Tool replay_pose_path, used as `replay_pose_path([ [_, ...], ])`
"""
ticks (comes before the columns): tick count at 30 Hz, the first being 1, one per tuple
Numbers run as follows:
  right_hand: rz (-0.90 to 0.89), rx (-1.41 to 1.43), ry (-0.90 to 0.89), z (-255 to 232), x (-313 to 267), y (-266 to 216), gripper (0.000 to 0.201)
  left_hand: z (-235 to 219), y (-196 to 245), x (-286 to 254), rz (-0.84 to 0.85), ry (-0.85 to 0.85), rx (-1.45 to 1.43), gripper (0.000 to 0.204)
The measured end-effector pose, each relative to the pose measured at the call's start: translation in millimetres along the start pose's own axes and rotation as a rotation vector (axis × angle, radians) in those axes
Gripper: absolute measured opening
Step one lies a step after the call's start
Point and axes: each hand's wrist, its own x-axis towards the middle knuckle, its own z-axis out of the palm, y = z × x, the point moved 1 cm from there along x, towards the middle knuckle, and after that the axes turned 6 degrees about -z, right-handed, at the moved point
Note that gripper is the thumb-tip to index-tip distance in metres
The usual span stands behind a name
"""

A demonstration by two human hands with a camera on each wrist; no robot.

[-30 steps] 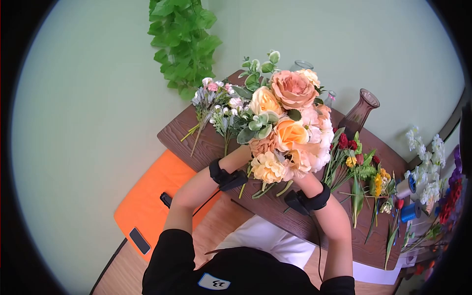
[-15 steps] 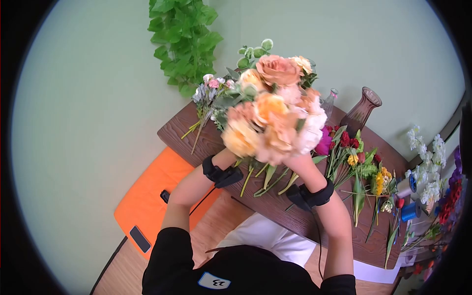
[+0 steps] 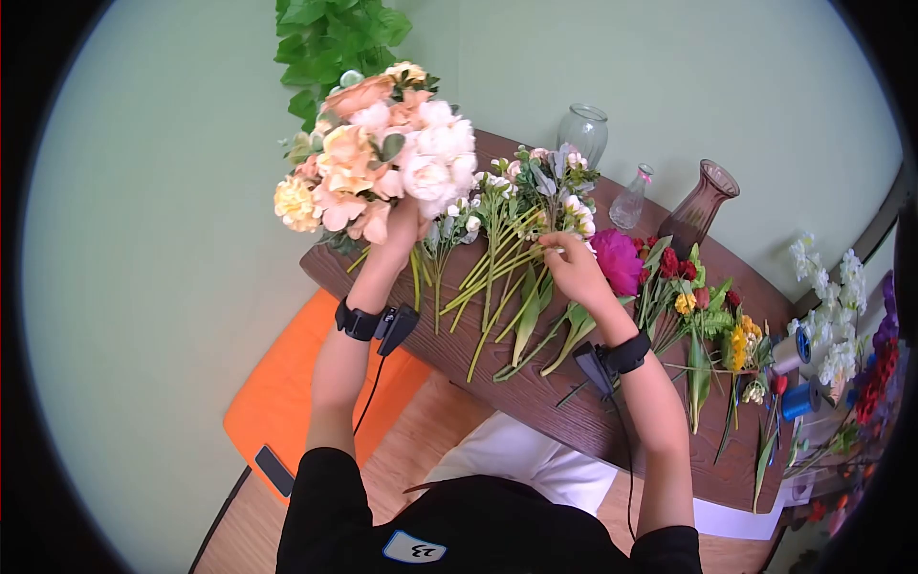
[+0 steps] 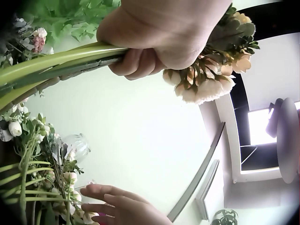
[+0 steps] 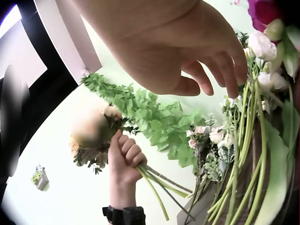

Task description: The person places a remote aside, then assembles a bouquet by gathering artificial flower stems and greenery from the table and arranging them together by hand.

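Note:
My left hand [image 4: 159, 35] grips the green stems [image 4: 61, 61] of a bouquet [image 3: 354, 158] of peach, cream and white flowers. In the head view the bouquet is raised at the upper left, over the table's far left end. The right wrist view shows the stem ends sticking out below the fist. My right hand [image 3: 577, 273] holds nothing and has its fingers loosely bent beside white flowers [image 3: 574, 210] with green stems. Those stems [image 5: 251, 126] lie close under its fingertips, and a large magenta flower [image 3: 618, 260] is right next to it.
The dark wooden table [image 3: 459, 359] bears red and yellow flowers [image 3: 703, 301] on the right. Behind stand a clear glass jar [image 3: 583, 134], a small bottle [image 3: 629, 201] and a purplish vase [image 3: 700, 210]. Blue spools [image 3: 799, 400] lie at the right end. An orange seat [image 3: 287, 383] is at lower left.
The bouquet has moved left and up, from both hands into my left hand alone. My right hand has let go and now hovers at the white flowers, which the bouquet hid before.

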Motion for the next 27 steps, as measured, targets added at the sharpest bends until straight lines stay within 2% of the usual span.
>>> replay_pose_path([
  [2,-0.012,0.053,-0.001,3.4,5.5,25.3,0.029,-13.7,-10.3,10.1,0.06,-0.002,-0.004,0.019],
  [4,0.2,-0.004,-0.091,2.9,5.7,29.2,0.035,-5.1,1.7,-1.0,-0.05,0.063,0.024,0.02],
  [10,0.385,-0.004,-0.109,0.9,8.5,32.6,0.041,-10.5,-2.0,-2.2,-0.056,0.093,0.004,0.018],
  [11,0.387,-0.004,-0.109,3.3,9.7,41.6,0.041,-13.1,-3.6,-1.3,-0.055,0.075,-0.028,0.018],
  [13,0.265,-0.156,0.014,6.8,12.9,54.1,0.037,-17.0,-7.1,0.6,-0.076,0.086,-0.003,0.018],
  [16,0.256,-0.19,0.105,5.7,14.9,60.4,0.032,-15.6,-7.8,-0.4,-0.094,0.102,0.014,0.019],
  [20,0.272,-0.19,0.114,2.4,16.2,57.4,0.025,-14.5,-8.4,-1.9,-0.081,0.084,0.034,0.018],
  [23,0.178,-0.224,0.172,0.3,14.7,52.7,0.022,-13.1,-9.0,-2.2,-0.098,0.114,0.017,0.016],
  [25,0.082,-0.201,0.295,-0.6,12.8,49.8,0.019,-13.8,-11.1,-1.2,-0.102,0.116,0.031,0.015],
  [27,0.1,-0.119,0.302,-1.0,14.6,54.3,0.017,-13.8,-12.1,-1.0,-0.107,0.117,0.047,0.014],
])
